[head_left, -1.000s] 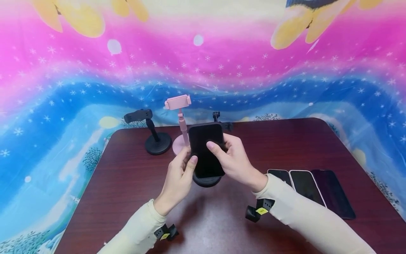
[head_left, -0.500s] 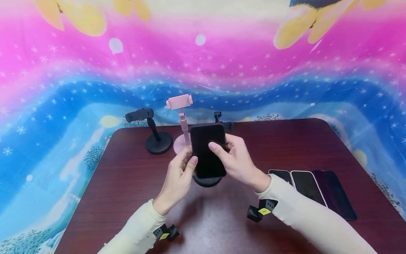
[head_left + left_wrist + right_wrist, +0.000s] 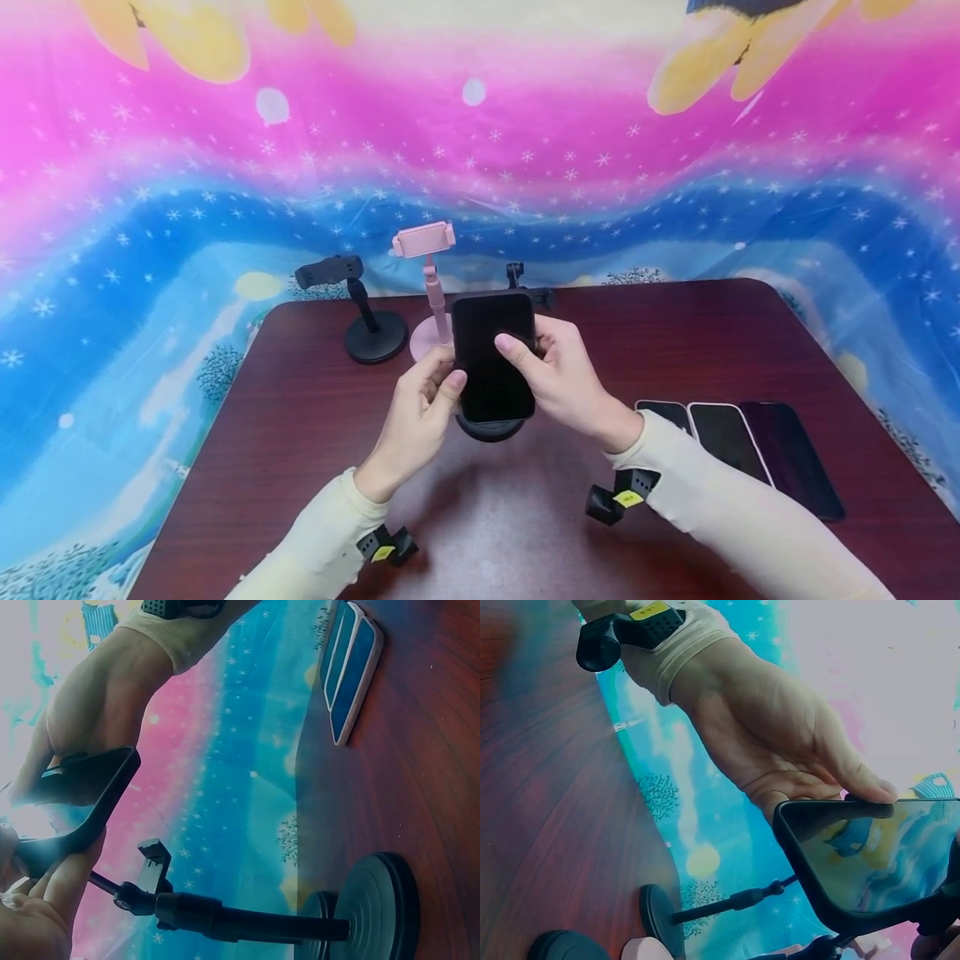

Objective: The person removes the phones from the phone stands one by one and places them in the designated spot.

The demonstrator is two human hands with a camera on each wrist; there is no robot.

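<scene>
Both hands hold a smartphone point(image 3: 491, 375) in a black case, its dark screen facing the person. The left hand point(image 3: 408, 417) grips its left edge, thumb at the front. From the right, the right hand point(image 3: 566, 375) grips it, thumb lying across the screen and fingers behind. Behind the phone stands a black phone stand, its round base point(image 3: 491, 430) showing below. In the left wrist view, its pole point(image 3: 255, 924) and bracket point(image 3: 154, 866) appear beside the phone. Whether the phone sits in the stand's clamp, I cannot tell.
A second black phone stand point(image 3: 375, 337) and a pink phone stand point(image 3: 432, 296) stand at the back left of the dark red table point(image 3: 300, 467). Several phones lie side by side at the right, a white-edged one point(image 3: 727, 437) among them, partly behind the right sleeve.
The phone has shifted very slightly right relative to the pink stand. Both hands keep their grip on it; the stands and the other phones have not moved.
</scene>
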